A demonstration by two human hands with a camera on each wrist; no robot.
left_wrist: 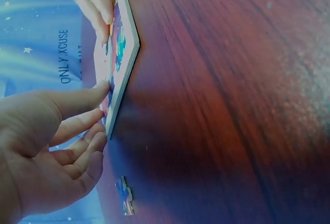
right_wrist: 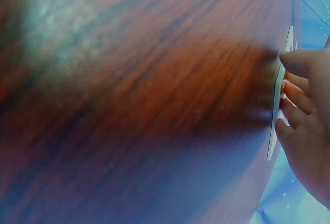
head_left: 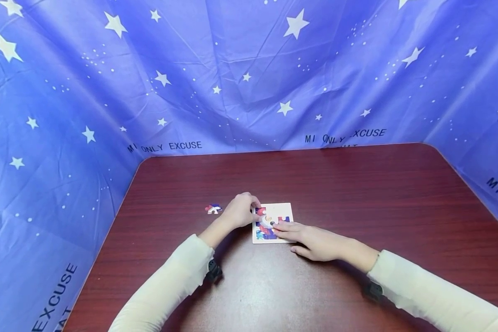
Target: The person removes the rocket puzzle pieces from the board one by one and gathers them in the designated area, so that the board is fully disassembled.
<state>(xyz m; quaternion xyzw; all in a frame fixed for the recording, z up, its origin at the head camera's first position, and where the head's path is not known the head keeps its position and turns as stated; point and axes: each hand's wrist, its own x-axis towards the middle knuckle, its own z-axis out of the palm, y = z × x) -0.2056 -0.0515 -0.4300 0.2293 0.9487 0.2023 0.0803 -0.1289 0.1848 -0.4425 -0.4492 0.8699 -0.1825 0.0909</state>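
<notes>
A small square jigsaw puzzle (head_left: 279, 208) with a pale frame lies flat on the table, partly filled with colourful pieces. Its upper right area shows bare, pale backing. At the upper left corner my left hand (head_left: 241, 211) pinches a red and purple puzzle piece (head_left: 260, 211) between thumb and fingertips, down against the board. My right hand (head_left: 315, 240) rests its extended fingers on the lower right of the puzzle, the thumb beside the near edge. In the left wrist view the board's thick edge (left_wrist: 126, 72) shows; fingers partly hide the pieces.
One loose puzzle piece (head_left: 213, 209) lies on the table left of my left hand. The dark red wooden table (head_left: 340, 184) has a blue curtain (head_left: 232, 92) with white stars behind it and along its sides.
</notes>
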